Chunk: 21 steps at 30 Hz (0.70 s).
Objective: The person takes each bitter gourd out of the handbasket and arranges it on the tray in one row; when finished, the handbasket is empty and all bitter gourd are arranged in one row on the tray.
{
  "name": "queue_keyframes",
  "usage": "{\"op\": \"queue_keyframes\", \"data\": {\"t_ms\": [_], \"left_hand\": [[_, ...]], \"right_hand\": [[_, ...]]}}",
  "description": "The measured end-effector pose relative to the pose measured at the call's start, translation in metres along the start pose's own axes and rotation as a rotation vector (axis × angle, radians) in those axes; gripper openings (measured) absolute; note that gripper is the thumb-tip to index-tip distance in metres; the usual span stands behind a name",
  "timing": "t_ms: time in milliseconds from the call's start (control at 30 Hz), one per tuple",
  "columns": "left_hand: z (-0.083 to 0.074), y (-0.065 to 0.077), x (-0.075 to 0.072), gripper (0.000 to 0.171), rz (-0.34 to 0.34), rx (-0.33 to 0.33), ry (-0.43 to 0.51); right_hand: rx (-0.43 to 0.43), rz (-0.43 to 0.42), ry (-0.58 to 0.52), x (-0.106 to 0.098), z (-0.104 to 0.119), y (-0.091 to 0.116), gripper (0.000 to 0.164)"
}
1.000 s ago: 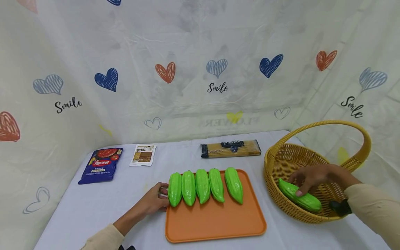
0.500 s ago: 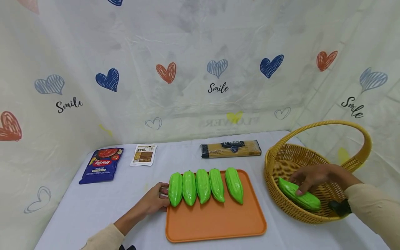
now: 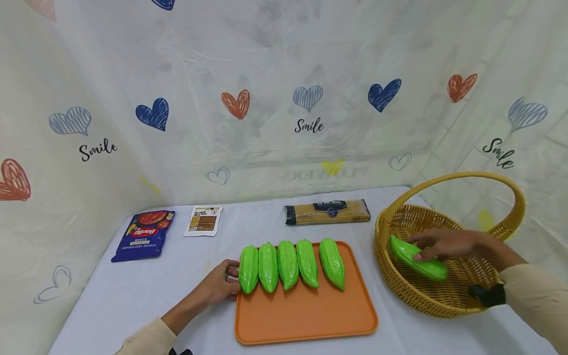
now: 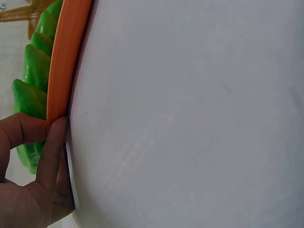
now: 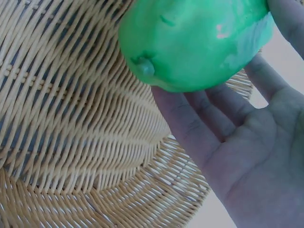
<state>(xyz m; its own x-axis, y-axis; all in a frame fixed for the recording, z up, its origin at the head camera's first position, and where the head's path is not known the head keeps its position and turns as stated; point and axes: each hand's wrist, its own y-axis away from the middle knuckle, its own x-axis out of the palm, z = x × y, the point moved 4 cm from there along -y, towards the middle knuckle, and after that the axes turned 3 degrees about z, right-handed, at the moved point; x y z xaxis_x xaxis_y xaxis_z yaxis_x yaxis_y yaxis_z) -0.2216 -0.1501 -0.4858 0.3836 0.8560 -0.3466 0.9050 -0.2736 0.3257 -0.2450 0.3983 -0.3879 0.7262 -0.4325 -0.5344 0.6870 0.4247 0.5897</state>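
In the head view, my right hand (image 3: 448,245) holds a bright green ridged gourd (image 3: 410,257) between thumb and fingers, inside the wicker basket (image 3: 383,276). The right wrist view shows the gourd's rounded end with a small stem nub (image 5: 145,66), the fingers under it and basket weave behind. My left hand (image 3: 220,283) pinches the left rim of the orange tray (image 3: 306,320); in the left wrist view the fingertips (image 4: 58,124) sit right at that rim. Several similar gourds (image 3: 287,265) lie side by side along the tray's far part, the rightmost slightly apart.
The basket's tall arched handle (image 3: 470,175) rises over the right arm. Behind the tray lies a spaghetti pack (image 3: 328,212). A white-and-brown packet (image 3: 204,220) and a blue Barilla pouch (image 3: 144,234) lie at the back left. A patterned curtain (image 3: 266,59) stands behind the table.
The right hand has shifted the gourd slightly up and left within the basket, toward its far-left side. The left hand, tray and gourds on it have stayed put.
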Motion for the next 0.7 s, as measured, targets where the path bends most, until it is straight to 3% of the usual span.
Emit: {"op": "queue_keyframes", "data": {"t_ms": [200, 433, 700], "left_hand": [[0.000, 0.000, 0.000, 0.069, 0.001, -0.003, 0.005], [0.001, -0.001, 0.000, 0.069, 0.008, 0.011, 0.012], [0.001, 0.000, 0.000, 0.069, -0.003, 0.010, 0.012]], "right_hand": [[-0.018, -0.058, 0.025, -0.002, 0.004, 0.011, 0.073], [-0.046, -0.090, -0.090, -0.003, 0.007, 0.025, 0.069], [-0.080, -0.185, -0.064, -0.002, 0.020, 0.044, 0.067]]}}
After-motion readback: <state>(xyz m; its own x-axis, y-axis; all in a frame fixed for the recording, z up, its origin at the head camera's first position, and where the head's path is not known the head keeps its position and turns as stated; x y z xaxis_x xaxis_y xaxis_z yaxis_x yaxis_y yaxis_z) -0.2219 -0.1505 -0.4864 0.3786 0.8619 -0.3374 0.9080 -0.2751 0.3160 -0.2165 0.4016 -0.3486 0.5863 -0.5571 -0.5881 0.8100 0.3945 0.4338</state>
